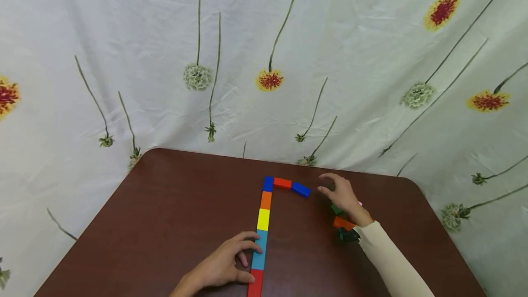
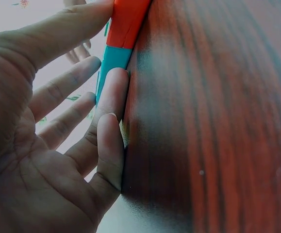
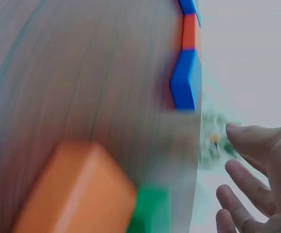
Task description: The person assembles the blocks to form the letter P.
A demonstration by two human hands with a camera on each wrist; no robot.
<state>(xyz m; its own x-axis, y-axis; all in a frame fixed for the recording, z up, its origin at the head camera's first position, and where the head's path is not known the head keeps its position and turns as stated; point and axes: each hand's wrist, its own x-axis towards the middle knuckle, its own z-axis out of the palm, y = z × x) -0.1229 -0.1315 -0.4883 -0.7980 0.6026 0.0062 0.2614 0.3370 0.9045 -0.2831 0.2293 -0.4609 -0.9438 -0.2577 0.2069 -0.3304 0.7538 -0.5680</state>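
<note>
A straight row of flat coloured blocks runs up the table: red, light blue, yellow, orange and dark blue. From its far end a red block and a blue block continue rightward, the blue one angled. My left hand lies along the row's left side, fingers spread, thumb at the red block and fingertips at the light blue part. Nothing is in my right hand, which hovers right of the angled blue block, thumb and fingers apart.
Beneath my right forearm lies a loose pile with an orange block, a green block and a dark block, partly hidden. The brown table ends at a flower-printed white cloth behind it.
</note>
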